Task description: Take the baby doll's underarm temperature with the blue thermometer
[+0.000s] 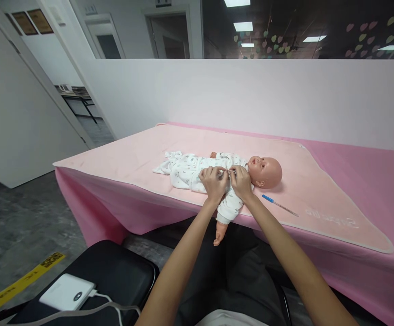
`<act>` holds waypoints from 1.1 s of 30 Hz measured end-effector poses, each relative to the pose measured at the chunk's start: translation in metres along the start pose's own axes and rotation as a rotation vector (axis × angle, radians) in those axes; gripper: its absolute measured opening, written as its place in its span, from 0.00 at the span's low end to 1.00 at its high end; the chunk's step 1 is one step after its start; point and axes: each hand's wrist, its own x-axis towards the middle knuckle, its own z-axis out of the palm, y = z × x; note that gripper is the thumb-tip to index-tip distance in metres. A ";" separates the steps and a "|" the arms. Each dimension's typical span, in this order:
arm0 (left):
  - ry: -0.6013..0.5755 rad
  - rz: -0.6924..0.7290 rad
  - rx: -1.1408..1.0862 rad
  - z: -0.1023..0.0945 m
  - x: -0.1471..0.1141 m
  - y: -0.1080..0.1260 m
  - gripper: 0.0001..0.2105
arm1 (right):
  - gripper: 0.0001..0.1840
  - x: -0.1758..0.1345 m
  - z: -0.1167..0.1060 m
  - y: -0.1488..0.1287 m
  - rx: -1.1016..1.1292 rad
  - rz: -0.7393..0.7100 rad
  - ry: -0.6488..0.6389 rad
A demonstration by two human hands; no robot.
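Note:
A baby doll lies on its back on a pale pink mat, its head to the right. It wears a white patterned baby outfit. Both my hands meet at the doll's chest with fingers pinched on the cloth. My left hand grips the front of the outfit from the left side. Close beside it, my right hand pinches the same garment near the neck. The exact bit of cloth between my fingertips is too small to make out. One doll arm hangs over the table's front edge, below my hands.
Right of the doll lies a thermometer-like stick with a blue end. The pale pink mat covers a table with a darker pink cloth. A black chair at lower left holds a white power bank with a cable.

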 end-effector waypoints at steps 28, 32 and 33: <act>-0.088 -0.167 -0.112 -0.027 0.006 -0.038 0.06 | 0.09 -0.002 0.000 0.001 0.036 0.015 0.009; -0.080 -0.165 -0.112 -0.027 0.006 -0.038 0.04 | 0.08 -0.002 0.000 0.002 0.036 0.007 0.010; -0.084 -0.164 -0.104 -0.027 0.006 -0.038 0.04 | 0.08 -0.002 0.000 0.002 0.034 0.005 0.013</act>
